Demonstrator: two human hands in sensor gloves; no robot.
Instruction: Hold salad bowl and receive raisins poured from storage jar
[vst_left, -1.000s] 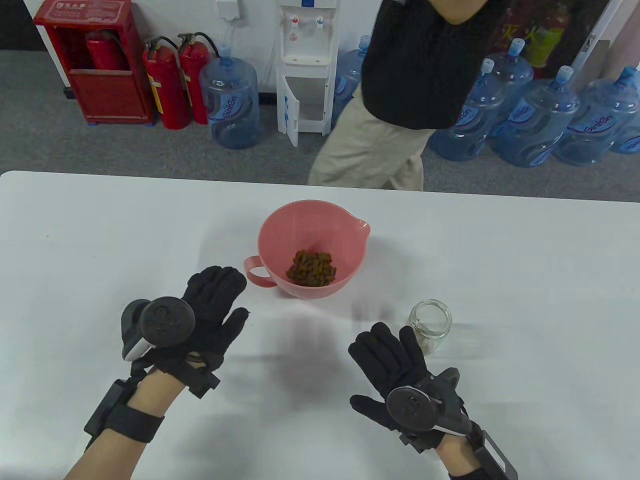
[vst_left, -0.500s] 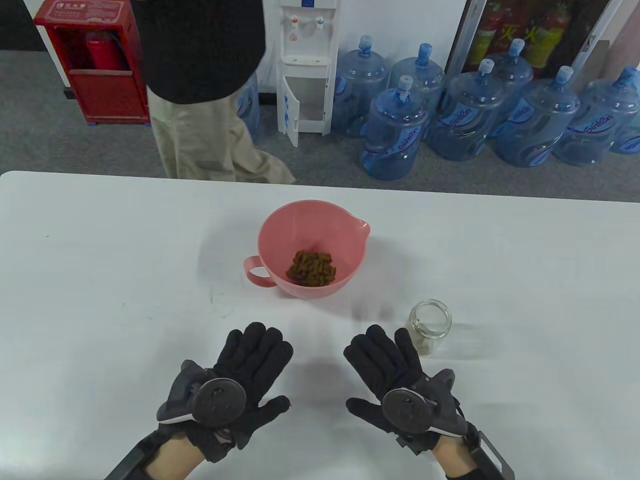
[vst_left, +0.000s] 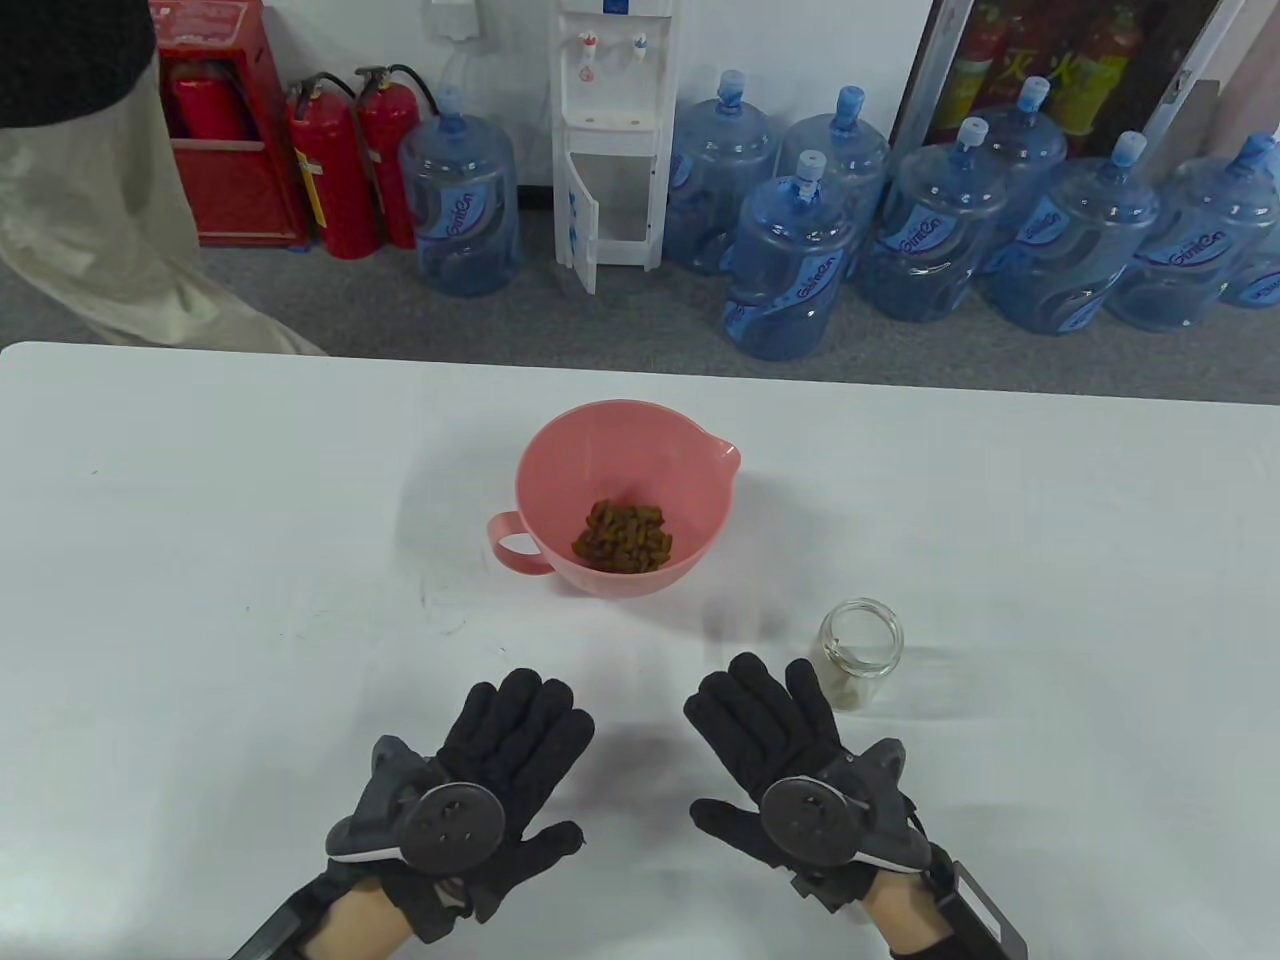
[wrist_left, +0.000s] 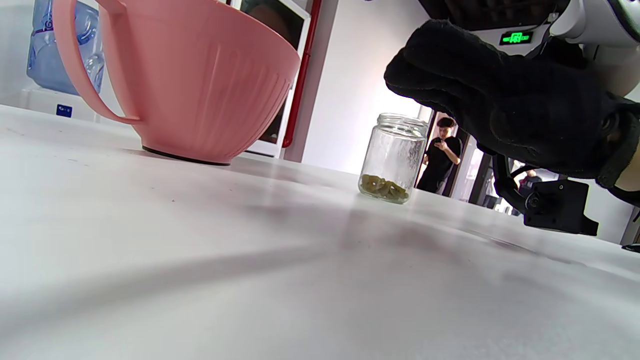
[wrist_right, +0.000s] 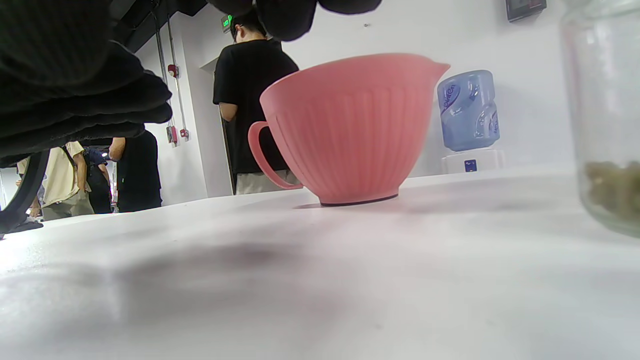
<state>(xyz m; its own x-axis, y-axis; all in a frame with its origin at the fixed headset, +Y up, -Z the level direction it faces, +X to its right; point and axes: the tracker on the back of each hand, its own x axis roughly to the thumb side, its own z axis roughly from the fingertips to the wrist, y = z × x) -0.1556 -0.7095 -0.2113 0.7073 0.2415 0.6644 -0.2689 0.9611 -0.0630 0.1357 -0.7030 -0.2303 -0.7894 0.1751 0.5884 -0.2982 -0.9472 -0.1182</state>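
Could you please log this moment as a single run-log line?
left hand: open, free | right hand: open, free | salad bowl: holds raisins | storage jar: upright, nearly empty

Grey carpet floor (vst_left: 480, 320) holds blue water jugs (vst_left: 790, 270), red extinguishers (vst_left: 335, 170), a white dispenser (vst_left: 610, 130).

The left hand (vst_left: 490, 770) has drawn back from beside the salad bowl (vst_left: 625, 497) to the table's near edge.

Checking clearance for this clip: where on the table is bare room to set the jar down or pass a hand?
Bare table runs left of the pink bowl's handle and right of the glass jar to the edge. A free strip lies between bowl and both hands. Tightest: the right hand's fingers sit close beside the jar; the left hand is nearby.
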